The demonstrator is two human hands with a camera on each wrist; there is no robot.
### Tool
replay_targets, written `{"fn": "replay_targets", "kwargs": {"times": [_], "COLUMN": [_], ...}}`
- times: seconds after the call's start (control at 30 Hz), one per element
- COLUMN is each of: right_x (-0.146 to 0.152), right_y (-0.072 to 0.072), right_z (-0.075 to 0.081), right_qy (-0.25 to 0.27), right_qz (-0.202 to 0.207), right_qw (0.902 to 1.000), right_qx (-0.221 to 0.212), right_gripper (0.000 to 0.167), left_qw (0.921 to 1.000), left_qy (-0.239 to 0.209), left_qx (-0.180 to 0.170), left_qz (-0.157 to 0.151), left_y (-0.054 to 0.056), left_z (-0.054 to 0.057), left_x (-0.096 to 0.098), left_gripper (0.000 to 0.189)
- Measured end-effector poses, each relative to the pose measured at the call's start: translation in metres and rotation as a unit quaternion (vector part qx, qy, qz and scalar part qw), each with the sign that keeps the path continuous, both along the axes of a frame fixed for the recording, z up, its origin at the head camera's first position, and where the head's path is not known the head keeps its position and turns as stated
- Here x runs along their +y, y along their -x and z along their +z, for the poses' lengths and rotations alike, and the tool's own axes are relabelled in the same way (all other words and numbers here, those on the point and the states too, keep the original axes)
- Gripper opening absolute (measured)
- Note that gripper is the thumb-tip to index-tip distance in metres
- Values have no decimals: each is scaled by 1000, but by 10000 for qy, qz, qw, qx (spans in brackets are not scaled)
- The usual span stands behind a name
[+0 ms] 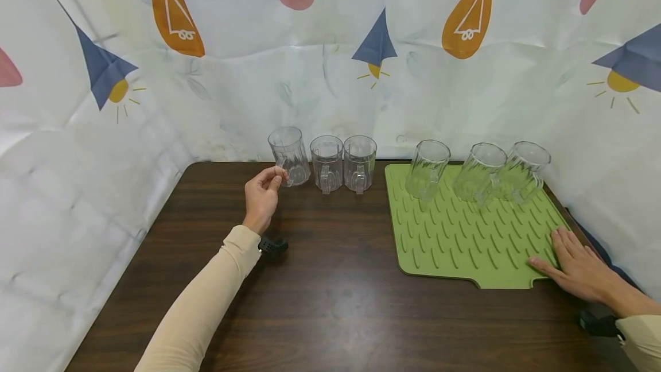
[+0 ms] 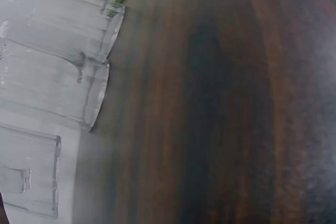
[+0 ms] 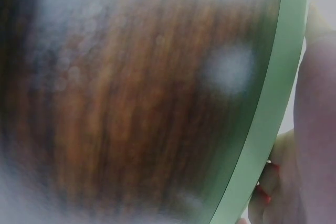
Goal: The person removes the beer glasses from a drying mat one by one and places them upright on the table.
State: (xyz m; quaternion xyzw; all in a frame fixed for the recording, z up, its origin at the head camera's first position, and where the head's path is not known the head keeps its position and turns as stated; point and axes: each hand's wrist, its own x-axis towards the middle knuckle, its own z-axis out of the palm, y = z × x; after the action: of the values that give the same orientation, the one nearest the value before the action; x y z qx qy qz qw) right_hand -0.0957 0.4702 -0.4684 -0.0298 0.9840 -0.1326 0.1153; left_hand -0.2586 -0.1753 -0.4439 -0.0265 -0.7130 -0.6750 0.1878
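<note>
Bulb-printed sheeting [image 1: 242, 90] backs the table [image 1: 320, 303]; left hand [image 1: 261, 197] pinches a clear mug [image 1: 290, 152]; right hand [image 1: 586, 271], fingers straight, touches a green mat [image 1: 465, 251].

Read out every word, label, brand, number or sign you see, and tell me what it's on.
None readable: no lettering shows on the clear mugs, the green mat or the table.
The backdrop bears drawings, such as orange bulbs, and pale marks too faint to make out.

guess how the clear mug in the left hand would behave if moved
The clear mug is probably stiff, as its walls hold a crisp shape. Perhaps fragile, given its glassy body. Laid down, it could roll, since its rim is round.
</note>
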Motion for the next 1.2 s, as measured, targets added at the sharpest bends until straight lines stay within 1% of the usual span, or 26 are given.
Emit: {"fn": "replay_targets", "kwargs": {"times": [0.17, 0.3, 0.47, 0.63, 0.9, 1.0, 1.2], "right_x": [-1, -1, 0, 1, -1, -1, -2], "right_y": [0, 0, 0, 0, 1, 0, 0], "right_z": [1, 0, -1, -1, 1, 2, 2], "right_qy": [-5, 5, 20, 16, 6, 4, 34], "right_qz": [-10, -14, -3, 7, 31, 22, 20], "right_qw": [10000, 10000, 10000, 10000, 10000, 10000, 10000], "right_qx": [13, 14, 11, 18, 81, 81, 83], "right_gripper": [100, 100, 101, 102, 101, 101, 101], "left_qw": [9995, 9985, 9979, 9977, 9965, 9949, 9922], "left_qy": [285, 466, 518, 542, 711, 864, 1012], "left_qx": [-144, -273, -375, -394, -369, -436, -616], "left_qz": [-4, -21, -85, -100, -234, -294, -394], "left_y": [-2, -4, -5, -4, -7, -8, -10], "left_z": [-5, -7, -10, -13, -12, -12, -12], "left_x": [-1, -1, 0, 1, 0, -1, -5], "left_gripper": [13, 13, 15, 16, 15, 15, 19]}}
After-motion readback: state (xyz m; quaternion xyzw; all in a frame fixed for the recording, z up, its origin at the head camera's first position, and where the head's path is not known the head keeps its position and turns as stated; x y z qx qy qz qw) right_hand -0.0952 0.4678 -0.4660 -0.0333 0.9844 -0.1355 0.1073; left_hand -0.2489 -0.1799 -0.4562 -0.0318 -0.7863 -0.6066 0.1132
